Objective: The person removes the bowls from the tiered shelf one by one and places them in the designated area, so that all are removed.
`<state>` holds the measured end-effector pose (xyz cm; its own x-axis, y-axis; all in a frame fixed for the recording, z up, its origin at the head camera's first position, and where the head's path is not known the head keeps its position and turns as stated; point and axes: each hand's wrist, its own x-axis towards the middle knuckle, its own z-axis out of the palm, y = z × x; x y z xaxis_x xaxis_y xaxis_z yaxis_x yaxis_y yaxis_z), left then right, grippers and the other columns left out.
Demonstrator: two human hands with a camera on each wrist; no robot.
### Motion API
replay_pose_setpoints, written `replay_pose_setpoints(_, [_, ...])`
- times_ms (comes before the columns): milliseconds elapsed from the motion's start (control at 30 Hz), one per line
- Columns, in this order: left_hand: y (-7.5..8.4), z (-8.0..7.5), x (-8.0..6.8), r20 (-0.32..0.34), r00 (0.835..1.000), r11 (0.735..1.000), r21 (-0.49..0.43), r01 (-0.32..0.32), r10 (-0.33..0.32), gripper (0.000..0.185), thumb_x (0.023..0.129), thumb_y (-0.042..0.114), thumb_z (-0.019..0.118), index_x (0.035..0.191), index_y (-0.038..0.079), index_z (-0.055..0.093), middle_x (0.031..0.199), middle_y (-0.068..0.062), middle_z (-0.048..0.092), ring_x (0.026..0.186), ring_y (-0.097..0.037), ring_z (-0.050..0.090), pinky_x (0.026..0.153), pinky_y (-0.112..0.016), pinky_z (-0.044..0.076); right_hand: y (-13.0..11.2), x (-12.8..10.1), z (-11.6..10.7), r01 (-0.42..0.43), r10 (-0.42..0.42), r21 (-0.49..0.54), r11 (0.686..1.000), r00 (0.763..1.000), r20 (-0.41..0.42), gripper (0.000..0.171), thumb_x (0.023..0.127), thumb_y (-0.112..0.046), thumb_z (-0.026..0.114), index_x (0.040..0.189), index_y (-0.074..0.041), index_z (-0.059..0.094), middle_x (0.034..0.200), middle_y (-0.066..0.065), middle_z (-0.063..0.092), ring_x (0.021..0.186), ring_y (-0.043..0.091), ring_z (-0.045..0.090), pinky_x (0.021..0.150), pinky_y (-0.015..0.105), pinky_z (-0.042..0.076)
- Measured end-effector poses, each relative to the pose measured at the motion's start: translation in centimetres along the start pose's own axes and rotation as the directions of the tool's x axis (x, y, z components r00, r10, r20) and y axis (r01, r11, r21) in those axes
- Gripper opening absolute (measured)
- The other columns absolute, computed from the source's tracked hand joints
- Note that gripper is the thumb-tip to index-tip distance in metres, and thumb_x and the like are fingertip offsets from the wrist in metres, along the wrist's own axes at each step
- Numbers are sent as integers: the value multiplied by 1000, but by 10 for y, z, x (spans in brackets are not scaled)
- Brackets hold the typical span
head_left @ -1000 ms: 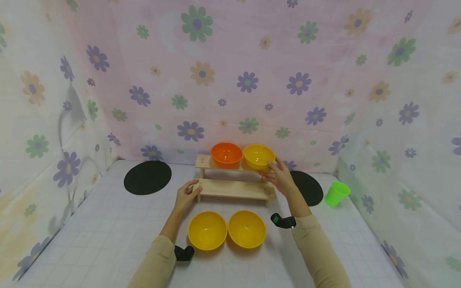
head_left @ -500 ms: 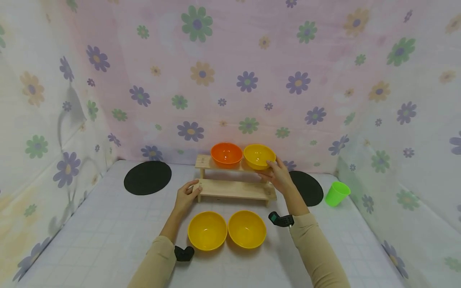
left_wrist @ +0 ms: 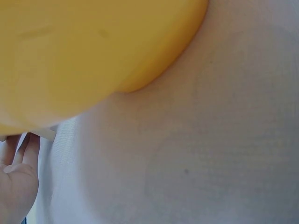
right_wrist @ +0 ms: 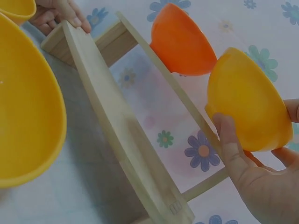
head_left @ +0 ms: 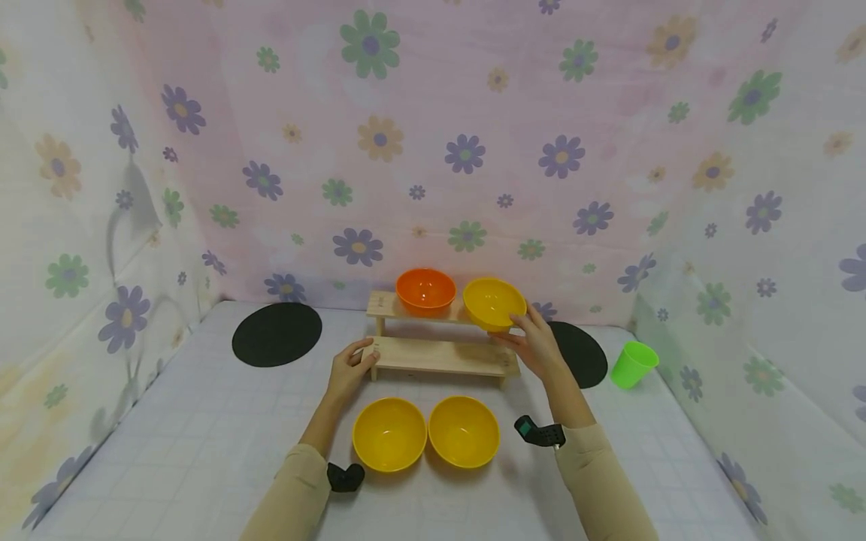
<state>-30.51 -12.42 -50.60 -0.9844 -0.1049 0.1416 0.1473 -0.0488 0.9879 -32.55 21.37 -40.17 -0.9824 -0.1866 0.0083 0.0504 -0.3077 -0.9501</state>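
My right hand (head_left: 537, 346) holds a yellow bowl (head_left: 495, 304) at the right end of a two-step wooden rack (head_left: 440, 356), thumb on the near side and fingers round the far side. The bowl tilts a little towards me. In the right wrist view this bowl (right_wrist: 247, 100) is close to the upper step, beside an orange bowl (right_wrist: 180, 42). The orange bowl sits upright on that step. My left hand (head_left: 348, 370) grips the left end of the lower step, thumb on top. The left wrist view shows only part of the hand (left_wrist: 18, 182) past a bowl.
Two more yellow bowls, a left one (head_left: 389, 435) and a right one (head_left: 464, 432), stand side by side in front of the rack. Dark round mats lie at left (head_left: 277, 334) and right (head_left: 578, 353). A green cup (head_left: 634, 364) stands far right.
My right hand has drawn the yellow bowl slightly to the right and towards me, widening its gap to the orange bowl. The left hand has stayed on the rack.
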Motion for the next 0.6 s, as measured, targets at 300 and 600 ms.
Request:
replay_pose_setpoints(300, [1, 0, 0, 4, 1000, 1000, 16, -2, 2, 40, 88, 3, 64, 125, -7, 54, 122, -29, 56, 107, -29, 60, 77, -16, 49, 5, -23, -9, -33, 32, -54, 998, 999, -20, 58, 100, -13, 41, 152, -15, 14, 155, 10, 10, 101, 25, 61, 99, 52, 36])
replay_pose_setpoints(600, [2, 0, -1, 0, 1000, 1000, 2, 6, -6, 40, 88, 3, 63, 126, -6, 54, 123, -28, 57, 106, -27, 60, 77, -16, 49, 13, -45, -16, -43, 43, -103, 994, 999, 1, 60, 100, -11, 41, 151, -11, 11, 151, 17, 16, 92, 20, 64, 85, 35, 52])
